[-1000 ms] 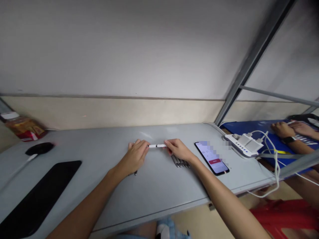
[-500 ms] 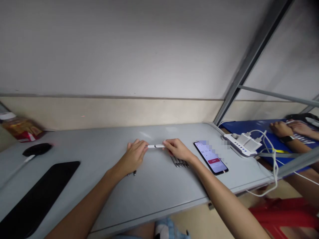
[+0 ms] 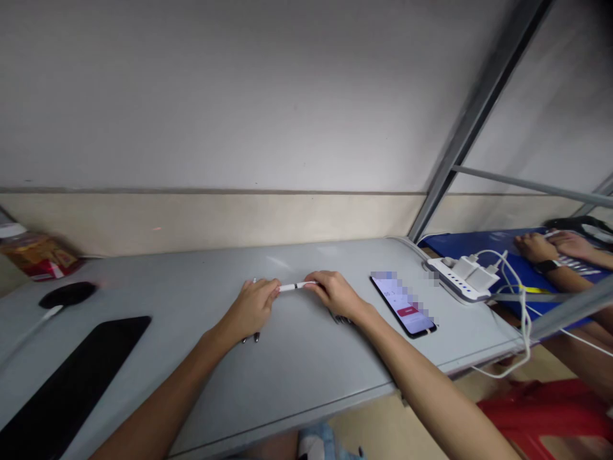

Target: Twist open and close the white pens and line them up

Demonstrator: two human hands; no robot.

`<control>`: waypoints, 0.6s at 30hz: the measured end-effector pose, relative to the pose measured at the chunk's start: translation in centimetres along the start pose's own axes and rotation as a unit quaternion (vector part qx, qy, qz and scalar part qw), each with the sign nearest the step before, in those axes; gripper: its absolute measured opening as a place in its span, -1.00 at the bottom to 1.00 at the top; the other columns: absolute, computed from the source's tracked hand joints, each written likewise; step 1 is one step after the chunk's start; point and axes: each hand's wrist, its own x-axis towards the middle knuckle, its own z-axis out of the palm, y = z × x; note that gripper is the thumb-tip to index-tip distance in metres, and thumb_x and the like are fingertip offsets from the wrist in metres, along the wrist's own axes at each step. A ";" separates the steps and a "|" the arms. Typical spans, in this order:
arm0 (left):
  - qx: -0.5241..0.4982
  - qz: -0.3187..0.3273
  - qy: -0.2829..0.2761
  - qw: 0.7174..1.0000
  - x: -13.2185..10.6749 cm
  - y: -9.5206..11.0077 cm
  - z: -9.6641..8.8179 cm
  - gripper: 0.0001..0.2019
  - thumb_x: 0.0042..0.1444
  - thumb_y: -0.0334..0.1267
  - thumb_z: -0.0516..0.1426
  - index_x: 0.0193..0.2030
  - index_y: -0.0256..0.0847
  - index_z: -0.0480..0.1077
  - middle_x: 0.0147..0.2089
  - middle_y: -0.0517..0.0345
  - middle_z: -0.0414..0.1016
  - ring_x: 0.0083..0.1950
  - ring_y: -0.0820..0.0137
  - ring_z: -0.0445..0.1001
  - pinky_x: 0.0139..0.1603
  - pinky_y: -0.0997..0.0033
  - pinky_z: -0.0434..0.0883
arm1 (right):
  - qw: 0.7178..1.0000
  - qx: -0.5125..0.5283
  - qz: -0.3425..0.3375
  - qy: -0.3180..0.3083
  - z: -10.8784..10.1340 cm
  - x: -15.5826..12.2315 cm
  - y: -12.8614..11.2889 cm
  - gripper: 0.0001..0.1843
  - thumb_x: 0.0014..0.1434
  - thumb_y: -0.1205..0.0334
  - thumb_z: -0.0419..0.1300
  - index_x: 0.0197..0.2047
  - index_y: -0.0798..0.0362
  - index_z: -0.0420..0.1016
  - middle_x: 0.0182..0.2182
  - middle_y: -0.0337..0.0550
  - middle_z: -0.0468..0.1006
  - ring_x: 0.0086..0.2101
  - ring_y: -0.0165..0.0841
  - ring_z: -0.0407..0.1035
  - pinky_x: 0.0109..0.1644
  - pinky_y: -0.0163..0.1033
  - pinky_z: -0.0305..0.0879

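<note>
A slim white pen [image 3: 287, 288] with a dark band lies level between my two hands, just over the grey table. My left hand [image 3: 257, 303] is closed around its left end. At the other end, the fingers of my right hand [image 3: 335, 292] pinch it close to the band. Dark tips of a couple of pens [image 3: 257, 337] poke out from under my left hand. Below my right wrist, the tips of several more pens [image 3: 341, 319] show in a row, the rest covered by the hand.
Right of my arm lies a lit phone [image 3: 403, 305], then a white power strip [image 3: 458, 280] with plugs and cables. A black pad [image 3: 81, 377], a dark round object [image 3: 68, 294] and a bottle [image 3: 38, 252] are at left. Beyond the metal frame, another person's hands [image 3: 536, 248] work over a blue surface.
My right fingers have shifted left along the pen, nearer the dark band. My right hand now covers more of the pens beneath it. The view has shifted slightly.
</note>
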 end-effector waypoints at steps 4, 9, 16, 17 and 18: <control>0.029 -0.003 0.025 0.999 0.0 0.2 -0.2 -0.76 0.17 -0.47 -0.13 -0.40 -0.16 0.27 -0.43 0.19 0.40 -0.37 0.36 0.33 -0.22 0.30 0.15 | 0.999 -0.031 0.028 -0.005 0.4 0.0 -0.2 -0.64 0.35 0.07 -0.04 -0.21 0.08 0.50 -0.43 -0.10 0.53 -0.45 -0.38 0.31 -0.30 -0.29 0.14; 0.040 0.002 0.057 0.998 -0.1 1.0 -0.6 -0.77 0.21 -0.41 -0.13 -0.33 -0.16 0.30 -0.34 0.14 0.44 -0.26 0.32 0.36 -0.16 0.28 0.17 | 0.982 0.157 0.103 0.014 0.3 0.3 -0.4 -0.62 0.25 -0.04 0.08 -0.39 0.08 0.45 -0.59 -0.28 0.33 -0.54 -0.45 0.17 -0.41 -0.34 0.08; 0.012 -0.008 0.058 0.998 -0.1 1.5 -1.1 -0.75 0.31 -0.13 -0.12 -0.09 -0.12 0.31 -0.08 0.12 0.47 -0.01 0.27 0.35 0.03 0.17 0.16 | 0.744 0.631 0.190 0.110 -0.7 1.1 0.8 -0.70 0.14 -0.03 0.19 -0.18 -0.01 0.37 -0.39 -0.25 0.38 -0.40 -0.43 0.31 -0.34 -0.33 0.31; 0.028 -0.024 0.064 0.997 0.0 1.3 -1.1 -0.75 0.31 -0.12 -0.11 -0.09 -0.13 0.31 -0.08 0.10 0.47 -0.01 0.24 0.35 0.02 0.15 0.16 | 0.707 0.668 0.202 0.117 -0.9 1.0 1.1 -0.71 0.17 -0.02 0.17 -0.14 -0.03 0.35 -0.48 -0.31 0.30 -0.50 -0.47 0.23 -0.43 -0.36 0.26; 0.048 -0.043 0.071 0.995 0.0 1.0 -1.1 -0.75 0.30 -0.11 -0.10 -0.10 -0.13 0.31 -0.07 0.07 0.47 -0.01 0.22 0.35 0.01 0.12 0.17 | 0.684 0.690 0.205 0.121 -1.1 1.0 1.4 -0.72 0.18 0.01 0.16 -0.10 -0.05 0.34 -0.55 -0.37 0.21 -0.58 -0.50 0.11 -0.52 -0.40 0.17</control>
